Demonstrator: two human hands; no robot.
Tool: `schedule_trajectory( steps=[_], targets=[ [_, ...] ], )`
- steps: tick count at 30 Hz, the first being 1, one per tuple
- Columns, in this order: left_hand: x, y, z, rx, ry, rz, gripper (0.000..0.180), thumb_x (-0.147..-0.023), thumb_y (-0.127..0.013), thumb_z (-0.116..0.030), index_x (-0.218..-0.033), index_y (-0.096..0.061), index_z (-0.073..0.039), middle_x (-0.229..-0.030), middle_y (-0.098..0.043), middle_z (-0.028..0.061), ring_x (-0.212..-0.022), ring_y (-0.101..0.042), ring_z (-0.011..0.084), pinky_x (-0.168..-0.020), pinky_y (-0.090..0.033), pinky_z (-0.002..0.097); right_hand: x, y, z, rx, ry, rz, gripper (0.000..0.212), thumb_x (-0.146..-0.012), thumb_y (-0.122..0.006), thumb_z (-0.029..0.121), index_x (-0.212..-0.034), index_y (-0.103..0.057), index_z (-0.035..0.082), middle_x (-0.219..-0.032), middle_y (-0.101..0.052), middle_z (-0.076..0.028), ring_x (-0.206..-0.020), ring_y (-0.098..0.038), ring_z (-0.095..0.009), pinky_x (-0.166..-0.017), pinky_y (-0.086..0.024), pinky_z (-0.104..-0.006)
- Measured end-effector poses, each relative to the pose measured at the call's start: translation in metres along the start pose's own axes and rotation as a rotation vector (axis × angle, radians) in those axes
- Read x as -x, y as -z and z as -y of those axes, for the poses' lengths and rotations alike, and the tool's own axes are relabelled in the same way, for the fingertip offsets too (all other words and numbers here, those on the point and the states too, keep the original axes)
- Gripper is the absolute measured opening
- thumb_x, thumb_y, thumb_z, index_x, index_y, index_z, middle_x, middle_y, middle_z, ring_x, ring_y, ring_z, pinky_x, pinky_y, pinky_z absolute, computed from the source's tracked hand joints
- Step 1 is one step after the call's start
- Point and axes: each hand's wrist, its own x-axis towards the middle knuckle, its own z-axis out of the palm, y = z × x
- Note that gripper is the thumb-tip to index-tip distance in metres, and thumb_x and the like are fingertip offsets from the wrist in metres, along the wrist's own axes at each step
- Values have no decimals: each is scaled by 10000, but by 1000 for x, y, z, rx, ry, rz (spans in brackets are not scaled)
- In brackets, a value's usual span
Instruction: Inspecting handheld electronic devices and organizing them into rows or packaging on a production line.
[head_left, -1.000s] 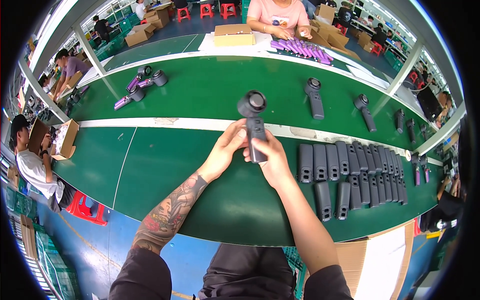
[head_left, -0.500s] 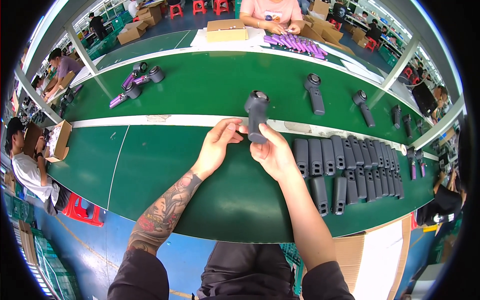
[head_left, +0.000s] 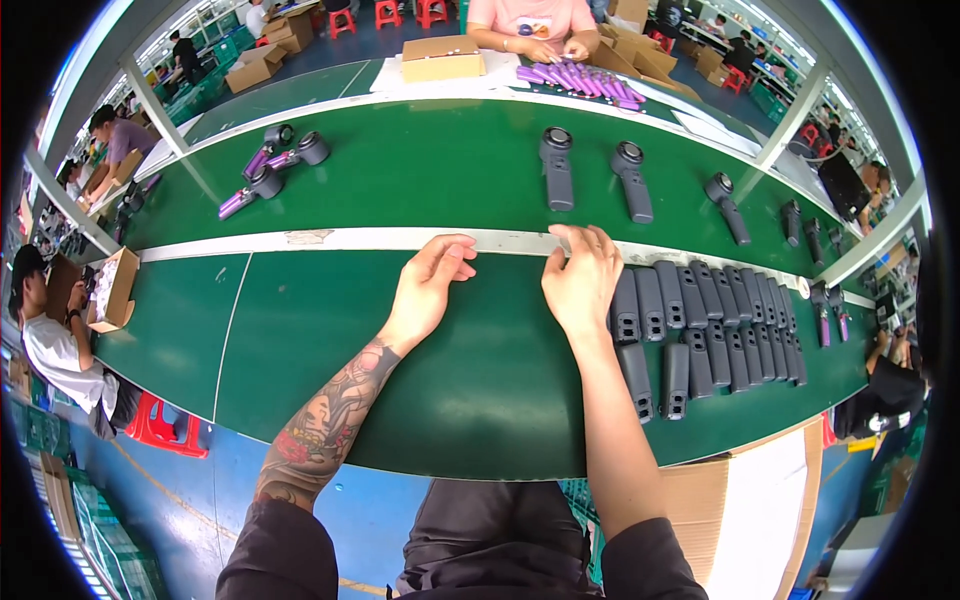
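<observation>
My left hand [head_left: 432,285] and my right hand [head_left: 580,280] both lie empty on the green table [head_left: 300,340], fingers spread, fingertips at the white strip [head_left: 330,240] along its far edge. Beyond the strip, on the green belt [head_left: 430,160], a dark grey handheld device [head_left: 557,170] with a round head lies flat, straight ahead of my right hand. Two similar devices [head_left: 632,180] [head_left: 725,205] lie to its right. Right beside my right hand are rows of several dark grey handle shells [head_left: 700,320], laid side by side.
Purple-handled devices [head_left: 270,165] lie at the belt's far left. Across the belt a person's hands work over purple parts [head_left: 575,80] beside a cardboard box [head_left: 440,58]. Another person sits at the left by a small carton [head_left: 115,290]. A cardboard sheet [head_left: 760,510] lies at lower right.
Both hands held the dark grey device upright over the table before. Now it lies on the far belt, and my hands have come down empty onto the table.
</observation>
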Motion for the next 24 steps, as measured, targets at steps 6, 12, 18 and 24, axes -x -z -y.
schedule_trajectory(
  steps=[6,12,18,24],
  targets=[
    [-12,15,12,-92,-52,-161,267,-1050,-465,-126,-1266,-568,-7,-1137,-619,116,-977,-613,199,-922,-492,312,8,-8,13,-503,52,103,476,-755,-596,-1,-1225,-611,73,-1143,-643,-184,-1174,-561,-330,-1062,-376,-444],
    [-45,67,44,-512,-302,-627,396,-882,-592,-42,-1273,-533,-26,-1155,-586,162,-1041,-577,294,-925,-484,395,14,6,28,-20,83,121,504,-752,-613,23,-1253,-593,68,-1134,-648,-182,-1097,-569,-348,-1030,-397,-445],
    [-87,183,67,-860,-266,-966,588,-813,-627,-69,-1370,-443,-39,-1202,-508,252,-1055,-546,416,-942,-466,484,19,-7,21,-108,58,233,510,-783,-662,69,-1287,-585,57,-1116,-652,-172,-1010,-579,-323,-924,-458,-379],
    [-115,279,75,-942,27,-1141,816,-798,-718,-302,-1481,-331,-77,-1279,-416,279,-1084,-519,445,-958,-461,500,13,11,47,-629,-97,459,519,-849,-702,126,-1339,-557,35,-1109,-648,-159,-901,-612,-260,-841,-498,-329]
  ],
)
